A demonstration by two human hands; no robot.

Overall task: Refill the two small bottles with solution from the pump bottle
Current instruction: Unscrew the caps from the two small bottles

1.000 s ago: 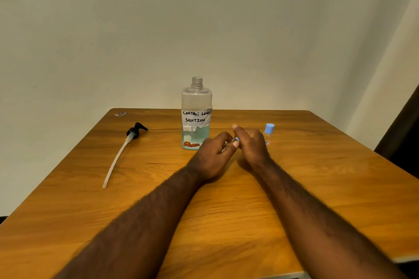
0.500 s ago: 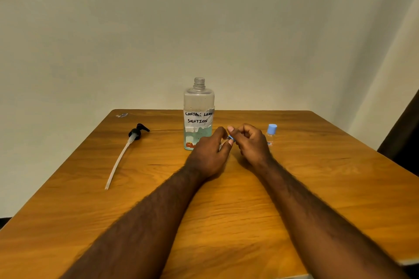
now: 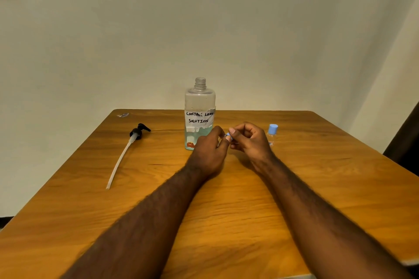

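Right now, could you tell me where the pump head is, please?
In the head view, the pump head lies on the table left of the uncapped pump bottle, its tube trailing toward the person.

The pump bottle (image 3: pixel 200 106) stood on the counter (image 3: pixel 226 210) at the middle of the frame. To its left lay the pump head with its tube (image 3: pixel 122 158), and a scrap (image 3: pixel 123 115) sat at the counter's far left corner. Just in front of the pump bottle, the left hand (image 3: pixel 209 154) and right hand (image 3: pixel 251 142) met around a second small bottle (image 3: pixel 228 136), mostly hidden. Just right of the hands stood the small bottle (image 3: pixel 272 135).
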